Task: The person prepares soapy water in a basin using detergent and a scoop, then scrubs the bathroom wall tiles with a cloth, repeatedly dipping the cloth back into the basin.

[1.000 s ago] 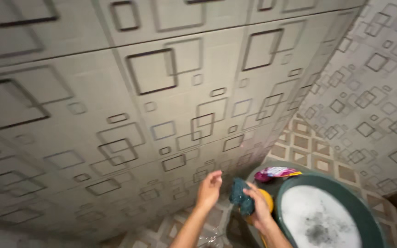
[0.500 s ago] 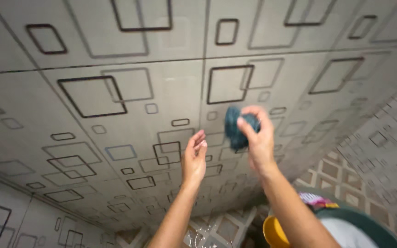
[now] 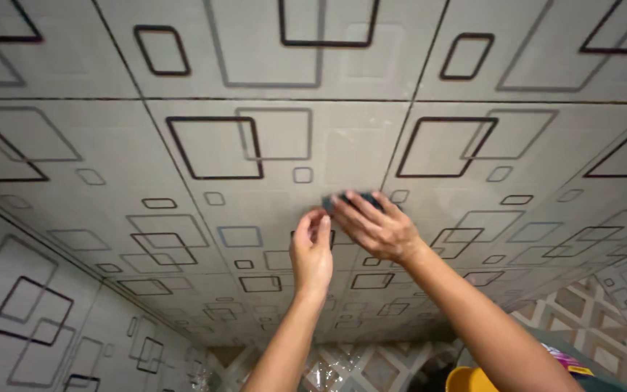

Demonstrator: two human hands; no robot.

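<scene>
Right hand (image 3: 373, 227) presses a dark teal scrubber (image 3: 333, 201) flat against the tiled wall (image 3: 277, 145), grip closed over it with fingers spread, only the scrubber's edge showing past the fingertips. Left hand (image 3: 312, 252) is just below-left of that grip, open, holding nothing, fingertips near the wall. A yellow container (image 3: 467, 380) sits far below the grip beside the right forearm.
</scene>
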